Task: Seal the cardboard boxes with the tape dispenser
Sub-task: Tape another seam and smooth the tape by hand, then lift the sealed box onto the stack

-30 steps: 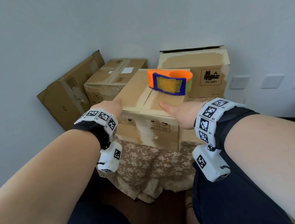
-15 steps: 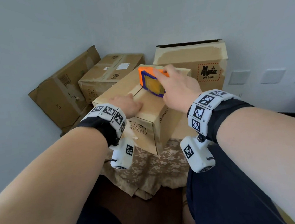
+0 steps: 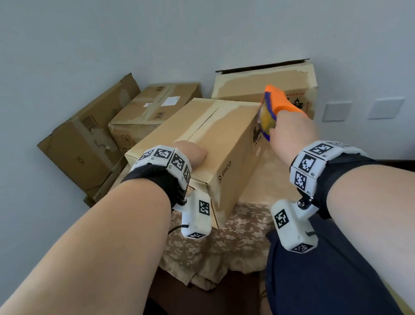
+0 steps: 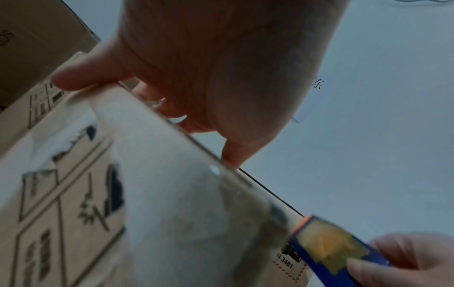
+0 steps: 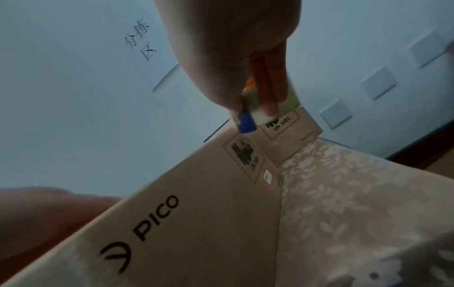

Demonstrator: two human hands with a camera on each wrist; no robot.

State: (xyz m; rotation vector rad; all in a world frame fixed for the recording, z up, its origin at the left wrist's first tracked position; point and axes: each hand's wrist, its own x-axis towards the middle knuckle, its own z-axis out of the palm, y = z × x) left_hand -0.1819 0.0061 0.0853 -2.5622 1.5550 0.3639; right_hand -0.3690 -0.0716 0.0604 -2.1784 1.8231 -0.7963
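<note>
A long cardboard box printed PICO (image 3: 199, 138) lies on a floral cloth, its top seam running away from me. My left hand (image 3: 192, 153) sits on the box's near top corner, fingers bent, with the thumb at the edge above the printed side. The left wrist view shows the palm (image 4: 221, 68) over that top edge. My right hand (image 3: 292, 129) grips the orange and blue tape dispenser (image 3: 275, 103) just off the box's far right top edge. In the right wrist view the dispenser's blue end (image 5: 245, 121) hangs close above the far corner of the PICO box (image 5: 196, 203).
Behind stands a taller box with a UN 3481 label (image 3: 265, 84). At the back left are a taped box (image 3: 154, 106) and a box leaning on the wall (image 3: 87, 142). The floral cloth (image 3: 233, 235) covers the low surface. Blank wall plates (image 3: 336, 112) are on the right.
The PICO box has turned so that its length points away from me. My right hand took the dispenser off the box top and carried it to the far right edge. My left hand shifted to the near corner.
</note>
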